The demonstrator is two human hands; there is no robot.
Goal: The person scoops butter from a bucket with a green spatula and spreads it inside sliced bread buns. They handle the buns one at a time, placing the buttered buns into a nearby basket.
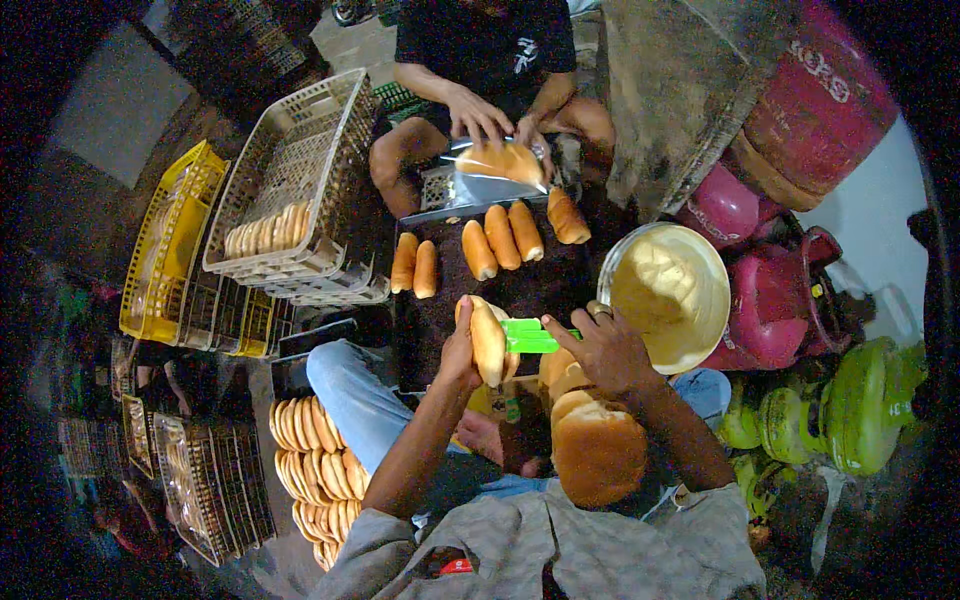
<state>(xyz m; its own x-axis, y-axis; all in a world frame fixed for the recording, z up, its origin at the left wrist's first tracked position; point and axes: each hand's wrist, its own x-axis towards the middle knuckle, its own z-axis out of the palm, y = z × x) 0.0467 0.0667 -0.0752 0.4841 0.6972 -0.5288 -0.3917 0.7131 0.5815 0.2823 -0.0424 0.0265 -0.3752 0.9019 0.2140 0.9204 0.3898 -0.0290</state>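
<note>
My left hand point(456, 352) holds a split bread roll point(489, 341) on its side, thumb along the upper edge. In my right hand point(611, 349) is a bright green plastic spatula point(529, 337). Its blade reaches the roll's open cut; how far it goes in is hidden. Right of that hand stands a round tub point(718, 330) of pale yellow cream point(656, 274). Large brown-topped buns point(600, 450) lie below my right forearm, near my lap. Beyond my hands, several filled-looking brown rolls point(502, 236) rest on the dark tabletop point(435, 330).
Opposite me, a person's hands point(480, 116) handle a bread roll in a clear bag point(502, 161). Plastic crates point(300, 255) stand at left, a yellow crate point(169, 262) beside them. Rows of rolls point(319, 465) sit by my left knee. Pink gas cylinders point(769, 296) and green ones point(862, 409) stand at right.
</note>
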